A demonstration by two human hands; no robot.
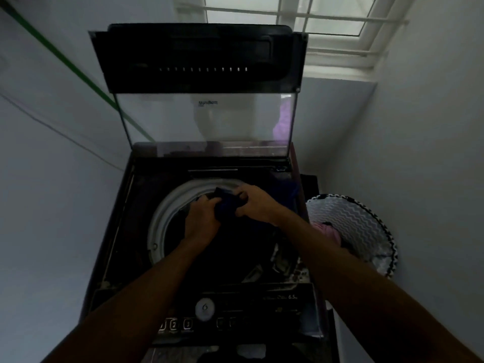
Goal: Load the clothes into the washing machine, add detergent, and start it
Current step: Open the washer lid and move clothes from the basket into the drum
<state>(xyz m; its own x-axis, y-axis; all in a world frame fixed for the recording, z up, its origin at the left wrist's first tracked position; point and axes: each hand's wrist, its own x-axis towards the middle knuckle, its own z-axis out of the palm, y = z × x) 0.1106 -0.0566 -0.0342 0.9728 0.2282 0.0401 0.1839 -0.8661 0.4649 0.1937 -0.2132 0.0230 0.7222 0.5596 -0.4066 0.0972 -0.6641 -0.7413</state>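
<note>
A dark top-loading washing machine [115, 231] stands below me with its glass lid [204, 119] raised upright at the back. Its grey drum rim [167, 208] rings a dark opening. Over that opening my left hand [201, 221] and my right hand [255, 204] both grip a dark blue garment [227, 205], bunched between them. More dark cloth hangs below my hands into the drum, its shape lost in shadow. The control panel [235, 315] with a round dial and small buttons runs along the near edge.
A wavy-patterned black-and-white laundry basket [358, 221] stands to the right of the machine with a pink garment [327, 230] inside. White walls close in on both sides. A barred window [314, 19] sits above the lid, and a green line [65, 64] crosses the left wall.
</note>
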